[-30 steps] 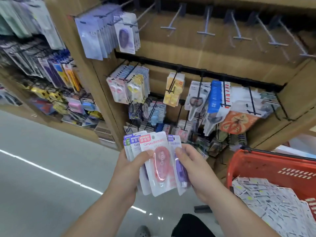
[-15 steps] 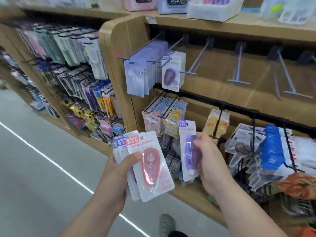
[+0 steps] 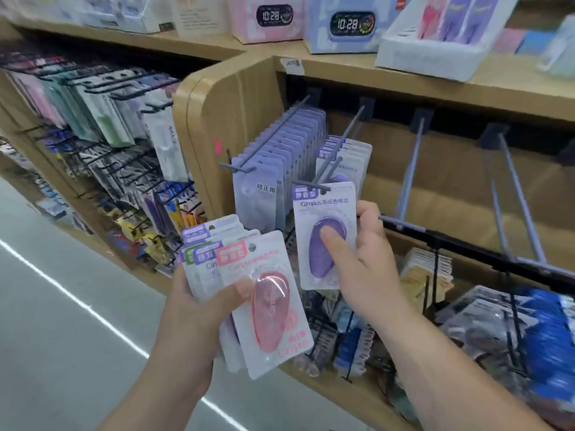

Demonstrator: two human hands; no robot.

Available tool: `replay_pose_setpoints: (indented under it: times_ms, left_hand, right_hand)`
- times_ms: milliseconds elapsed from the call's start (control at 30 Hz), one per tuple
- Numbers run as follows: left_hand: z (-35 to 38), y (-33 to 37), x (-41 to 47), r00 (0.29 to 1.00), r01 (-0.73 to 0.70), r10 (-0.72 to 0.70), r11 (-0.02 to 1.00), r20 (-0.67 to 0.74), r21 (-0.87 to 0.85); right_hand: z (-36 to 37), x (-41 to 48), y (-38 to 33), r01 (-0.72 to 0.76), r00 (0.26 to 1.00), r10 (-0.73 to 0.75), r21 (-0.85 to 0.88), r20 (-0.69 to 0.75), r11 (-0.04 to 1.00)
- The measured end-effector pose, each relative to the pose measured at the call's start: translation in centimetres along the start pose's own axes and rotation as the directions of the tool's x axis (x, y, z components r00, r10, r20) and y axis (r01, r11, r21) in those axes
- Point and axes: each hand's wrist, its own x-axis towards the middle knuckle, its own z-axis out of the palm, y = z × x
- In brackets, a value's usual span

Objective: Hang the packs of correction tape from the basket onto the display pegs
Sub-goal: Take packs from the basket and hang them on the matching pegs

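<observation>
Wooden shelving [image 3: 236, 98] carried pegs [image 3: 410, 169]. I noted the right hand [image 3: 367, 269] pinching a purple pack [image 3: 323, 209] at frame centre, its top at a peg tip [image 3: 306, 184]; the left hand [image 3: 193, 318] gripped a fanned stack [image 3: 270, 331] below.

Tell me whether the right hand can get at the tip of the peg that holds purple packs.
Probably yes: the right hand holds a purple pack with its top right at the peg tip. Nothing stands between them, and the peg's front stretch looks bare.
</observation>
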Motion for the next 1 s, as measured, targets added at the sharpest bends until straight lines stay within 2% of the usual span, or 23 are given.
replay_pose_setpoints:
  times_ms: [167,300,433,567,700,833,900,1000]
  left_hand:
    - [-0.7,0.8,2.6,0.990,0.040,-0.039,0.999,0.135,0.001]
    - [-1.6,0.8,4.2,0.984,0.059,-0.060,0.998,0.166,0.010]
    - [-2.5,1.1,5.2,0.969,0.090,-0.087,0.996,0.231,-0.003]
    - [-3.2,1.8,5.7,0.949,0.125,-0.118,0.992,0.294,-0.004]
    - [-4.0,2.4,5.9,0.931,0.147,-0.140,0.989,0.337,0.004]
    - [-4.5,2.6,6.0,0.918,0.170,-0.159,0.985,0.362,0.000]
    - [-4.6,2.4,6.1,0.914,0.175,-0.163,0.984,0.371,0.000]
    - [-4.6,2.1,6.2,0.903,0.179,-0.168,0.984,0.395,0.010]
  right_hand:
    - [1.2,0.2,0.4,-0.027,0.997,0.025,-0.024,-0.079,0.999]
    - [2.5,-0.1,0.5,-0.053,0.979,0.036,-0.081,-0.201,0.995]
    - [3.1,0.8,1.1,-0.161,0.952,0.111,-0.158,-0.286,0.974]
    - [2.9,3.2,1.8,-0.285,0.908,0.178,-0.248,-0.379,0.926]
    - [3.1,3.6,1.9,-0.435,0.822,0.286,-0.219,-0.493,0.873]
    - [4.5,-0.2,0.7,-0.421,0.780,0.223,-0.228,-0.585,0.878]
    - [5.7,-2.6,-1.2,-0.395,0.830,0.282,-0.150,-0.480,0.906]
    - [7.5,-5.4,-4.1,-0.374,0.921,0.364,-0.053,-0.140,0.926]
